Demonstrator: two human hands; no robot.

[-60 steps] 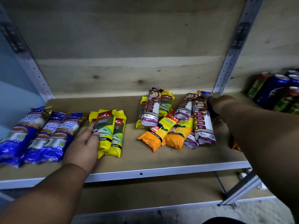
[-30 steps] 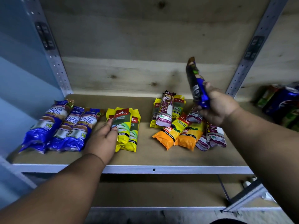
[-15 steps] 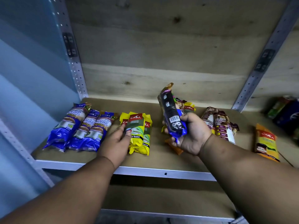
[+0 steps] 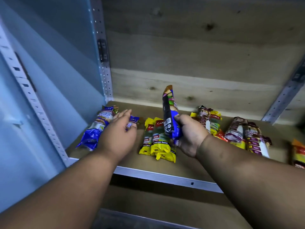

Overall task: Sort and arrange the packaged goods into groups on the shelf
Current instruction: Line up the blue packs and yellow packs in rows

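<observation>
Blue packet (image 4: 170, 116): gripped upright in right hand (image 4: 191, 136), carried leftward over yellow packets (image 4: 156, 141). Left hand (image 4: 118, 134), fingers straight, shifted onto blue row (image 4: 97, 128).

The left hand (image 4: 115, 138) covers the middle of the blue packets (image 4: 97, 129), so how many lie under it cannot be counted, and whether its fingers touch them is unclear. The right hand (image 4: 189, 136) hides the lower end of the blue packet (image 4: 170, 113) it grips, whose small print is too blurred to read. Behind that hand, the orange packet (image 4: 220, 135) shows only a corner. Far right of the right hand, another orange packet (image 4: 298, 154) is cut by the frame edge. Beyond it, a dark smear is too blurred to name
</observation>
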